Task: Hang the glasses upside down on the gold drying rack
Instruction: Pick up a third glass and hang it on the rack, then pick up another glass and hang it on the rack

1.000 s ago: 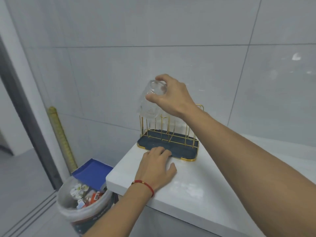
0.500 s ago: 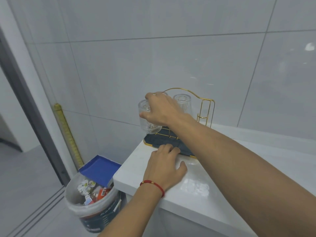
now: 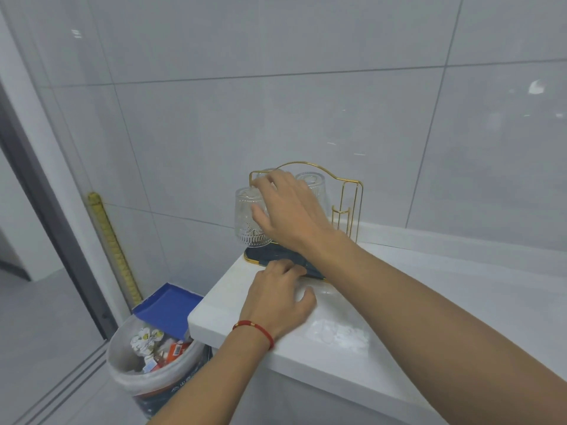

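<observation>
Presently inverted on the front-left prong of the gold drying rack (image 3: 349,191): one patterned glass (image 3: 248,219), mouth down above the dark tray (image 3: 260,256). Two further glasses (image 3: 311,182) are seen upturned behind it; at least one prong at right is judged vacant. Right hand (image 3: 288,210) is spread, fingers loose against the glass, nothing gripped. Left hand (image 3: 279,299) is laid flat on the white counter (image 3: 429,302), fingertips at the tray edge, nothing held
</observation>
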A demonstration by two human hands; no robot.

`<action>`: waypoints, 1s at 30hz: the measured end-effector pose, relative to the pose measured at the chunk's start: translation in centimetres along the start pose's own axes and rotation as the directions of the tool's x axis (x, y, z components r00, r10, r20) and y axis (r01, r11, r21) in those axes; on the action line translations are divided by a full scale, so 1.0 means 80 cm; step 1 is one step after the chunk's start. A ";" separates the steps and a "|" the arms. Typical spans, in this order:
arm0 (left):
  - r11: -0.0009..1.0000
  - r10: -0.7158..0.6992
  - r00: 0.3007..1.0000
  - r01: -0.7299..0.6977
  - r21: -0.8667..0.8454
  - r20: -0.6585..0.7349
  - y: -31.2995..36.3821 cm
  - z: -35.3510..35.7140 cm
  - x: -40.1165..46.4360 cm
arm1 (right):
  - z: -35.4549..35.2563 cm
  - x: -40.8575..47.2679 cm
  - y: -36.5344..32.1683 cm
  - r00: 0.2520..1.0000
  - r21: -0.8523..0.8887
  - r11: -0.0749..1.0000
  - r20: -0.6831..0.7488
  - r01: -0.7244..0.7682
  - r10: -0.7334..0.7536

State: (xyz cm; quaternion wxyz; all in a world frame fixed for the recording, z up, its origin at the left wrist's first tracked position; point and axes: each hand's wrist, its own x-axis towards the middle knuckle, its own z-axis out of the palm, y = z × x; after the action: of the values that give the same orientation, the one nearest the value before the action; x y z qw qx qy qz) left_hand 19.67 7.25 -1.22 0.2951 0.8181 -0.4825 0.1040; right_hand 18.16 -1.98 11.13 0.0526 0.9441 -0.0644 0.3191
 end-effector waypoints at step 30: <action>0.825 0.519 0.852 -0.478 -0.301 0.072 0.373 0.187 0.005 | -0.175 -0.501 0.325 -0.296 0.606 0.025 -0.424 -0.795 0.856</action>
State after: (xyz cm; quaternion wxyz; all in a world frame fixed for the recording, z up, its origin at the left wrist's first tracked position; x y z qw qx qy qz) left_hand -7.23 -12.52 -1.60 0.3296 0.6202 -0.7102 0.0480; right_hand -25.80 -22.16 -0.69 -0.2011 0.3874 -0.6629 0.6083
